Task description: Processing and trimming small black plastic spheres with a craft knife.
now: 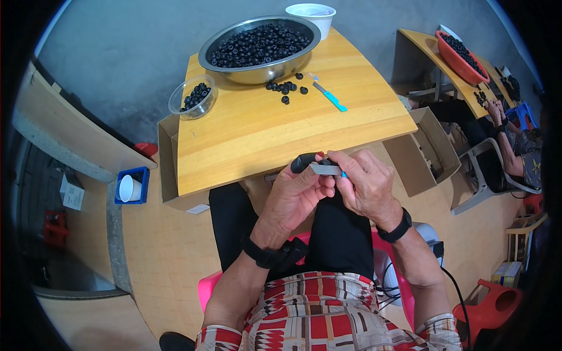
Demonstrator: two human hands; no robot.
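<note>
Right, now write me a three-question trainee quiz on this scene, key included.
1. What colour are the small round pieces in the large silver metal bowl?
A) White
B) Black
C) Red

2. True or false: the blue-handled knife on the yellow wooden table lies to the right of the clear round plastic tub.

3. Fill in: the flat silver metal blade is gripped in the person's ____ hand.

Key: 1. B; 2. True; 3. Right hand.

The small rings [260, 48] are black, the shirt [328, 310] red-and-white patterned.
</note>
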